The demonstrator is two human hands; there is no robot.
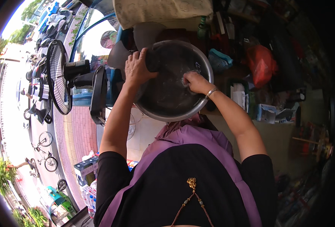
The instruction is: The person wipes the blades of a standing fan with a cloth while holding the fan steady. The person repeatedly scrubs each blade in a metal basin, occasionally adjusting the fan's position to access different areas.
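Observation:
A round stainless-steel basin [181, 116] with dark water in it stands before me. At its left side my left hand [137, 68] grips what appears to be a grey plastic fan blade [119, 55]. Its dark round hub [153, 58] lies between my thumb and fingers, and another blade [148, 32] reaches up past the basin's rim. Over the right part of the water is my right hand [195, 81], its fingers curled in and wet. Splashes hide whether it holds anything. A silver bracelet [212, 92] circles that wrist.
An electric fan [79, 68] stands left of my left arm. Below the basin a round wire grille [131, 126] is partly hidden. Right of the basin are a blue plastic pouch [220, 60], a red plastic bag [261, 66] and a green bottle [202, 27]. Boxes [86, 166] stand lower left.

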